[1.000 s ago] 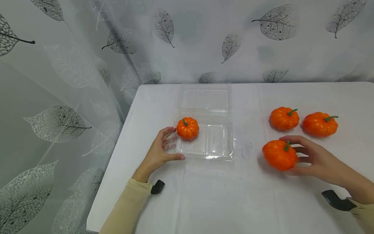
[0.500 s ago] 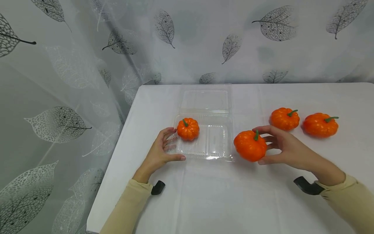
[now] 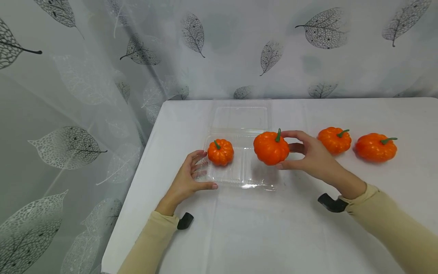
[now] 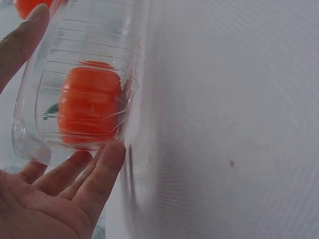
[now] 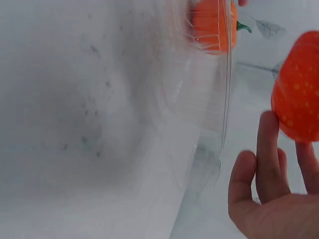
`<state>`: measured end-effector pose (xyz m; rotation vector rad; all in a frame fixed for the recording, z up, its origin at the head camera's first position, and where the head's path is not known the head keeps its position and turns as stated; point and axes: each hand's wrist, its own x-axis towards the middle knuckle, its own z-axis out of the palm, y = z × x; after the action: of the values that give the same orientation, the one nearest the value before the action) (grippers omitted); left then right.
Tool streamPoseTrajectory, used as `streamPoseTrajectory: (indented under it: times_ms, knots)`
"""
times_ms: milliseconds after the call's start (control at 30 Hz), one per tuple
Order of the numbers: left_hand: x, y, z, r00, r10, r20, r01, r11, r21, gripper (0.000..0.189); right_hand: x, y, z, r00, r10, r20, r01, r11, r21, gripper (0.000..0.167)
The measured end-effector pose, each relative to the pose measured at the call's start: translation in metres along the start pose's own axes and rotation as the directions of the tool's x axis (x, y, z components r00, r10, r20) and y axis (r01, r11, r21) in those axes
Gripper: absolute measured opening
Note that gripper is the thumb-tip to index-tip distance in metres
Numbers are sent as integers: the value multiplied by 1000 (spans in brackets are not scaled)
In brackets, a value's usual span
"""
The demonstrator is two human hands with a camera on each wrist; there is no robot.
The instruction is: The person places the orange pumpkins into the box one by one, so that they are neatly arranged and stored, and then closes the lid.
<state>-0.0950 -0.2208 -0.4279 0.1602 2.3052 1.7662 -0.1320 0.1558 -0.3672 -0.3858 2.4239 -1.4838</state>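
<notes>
My right hand pinches an orange toy pumpkin with a green stem. In the head view this pumpkin hangs over the right half of a clear plastic container, its lid flipped back. A smaller pumpkin sits in the container's left half. My left hand holds the container's near left corner, fingers along the left wall and thumb by the front edge. The left wrist view shows those fingers against the wall beside the small pumpkin. The right wrist view cuts off part of the held pumpkin.
Two more orange pumpkins lie on the right of the white table: a rounder one and a longer one beside it. A leaf-print curtain hangs behind and to the left of the table.
My right hand has carried its pumpkin leftward and away from me, from the right of the table to above the container. The left hand and the container have stayed in place.
</notes>
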Motion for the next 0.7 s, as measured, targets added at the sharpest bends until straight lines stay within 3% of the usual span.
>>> streamPoseTrajectory:
  times_ms: [133,333,533,700]
  knots:
    - [0,0,-1,1000,2,0,-2,1000,-1,110,12,-3,7,998,52,-32,-49,995,87,86]
    - [0,0,0,1000,1,-1,-1,1000,1,110,23,-3,13,997,69,-32,-62,981,181,87]
    - [-1,0,0,1000,0,-3,0,1000,4,109,30,3,17,997,56,-55,-45,984,175,86]
    - [0,-1,0,1000,1,-2,-1,1000,11,108,34,10,21,997,-3,-76,11,995,102,83]
